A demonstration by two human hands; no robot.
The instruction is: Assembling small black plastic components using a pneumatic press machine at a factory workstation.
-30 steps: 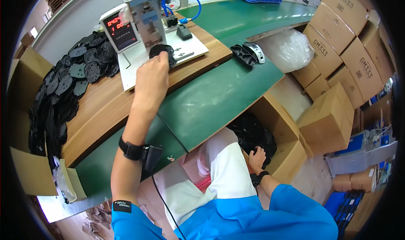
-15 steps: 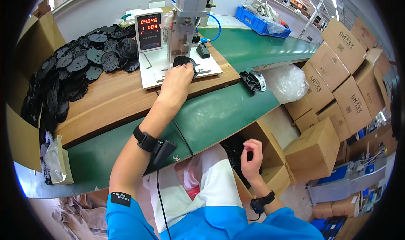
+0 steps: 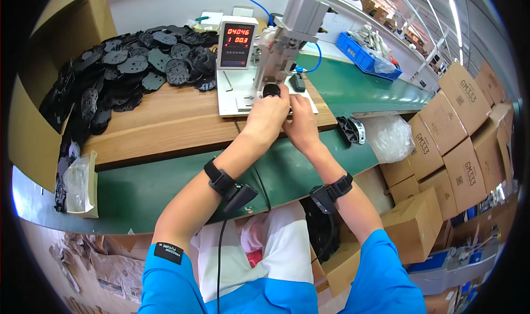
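Observation:
A black plastic part (image 3: 271, 90) sits under the metal column of a bench press (image 3: 274, 54), on the machine's white base plate (image 3: 227, 105). My left hand (image 3: 267, 117) is closed on the part's near side, thumb side toward the right. Right beside it, touching or nearly so, my right hand (image 3: 302, 124) has its fingers curled at the part's right edge. The hands hide most of the part, and the fingertips are partly covered. A white counter box (image 3: 236, 54) with a lit red display stands left of the column.
Many flat black plastic pieces (image 3: 132, 65) are heaped on the wooden board (image 3: 149, 123) at left. A black and silver part (image 3: 351, 130) and a clear plastic bag (image 3: 389, 139) lie to the right. Behind stands a blue crate (image 3: 361, 54); cartons (image 3: 464, 154) are stacked at right.
My right hand has risen from beside the open carton near my lap to the press, joining my left hand. The left hand stays at the black part; the view has shifted.

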